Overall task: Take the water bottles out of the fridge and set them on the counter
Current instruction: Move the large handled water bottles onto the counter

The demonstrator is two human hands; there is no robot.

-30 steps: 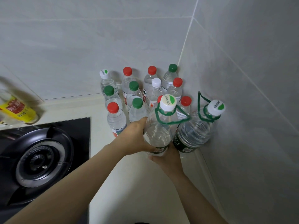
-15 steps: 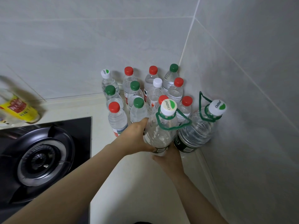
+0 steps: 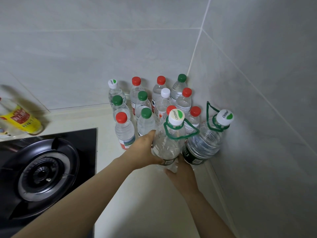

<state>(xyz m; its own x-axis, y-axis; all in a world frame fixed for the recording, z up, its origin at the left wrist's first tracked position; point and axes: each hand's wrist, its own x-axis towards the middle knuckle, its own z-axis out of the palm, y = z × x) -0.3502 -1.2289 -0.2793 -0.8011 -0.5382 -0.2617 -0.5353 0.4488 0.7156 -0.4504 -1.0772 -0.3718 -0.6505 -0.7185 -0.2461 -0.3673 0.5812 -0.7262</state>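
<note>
Your left hand (image 3: 145, 152) grips the big Cestbon bottle (image 3: 169, 145), right hand (image 3: 182, 173) cups its base; twin bottle (image 3: 204, 146) just beside it, bare counter (image 3: 145, 194) nearer you.

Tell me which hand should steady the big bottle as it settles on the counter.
Left, probably. The left hand wraps the side of the big bottle, clear of its base. The right hand sits at the base, toward the counter, so it likely has to slide out first.
</note>
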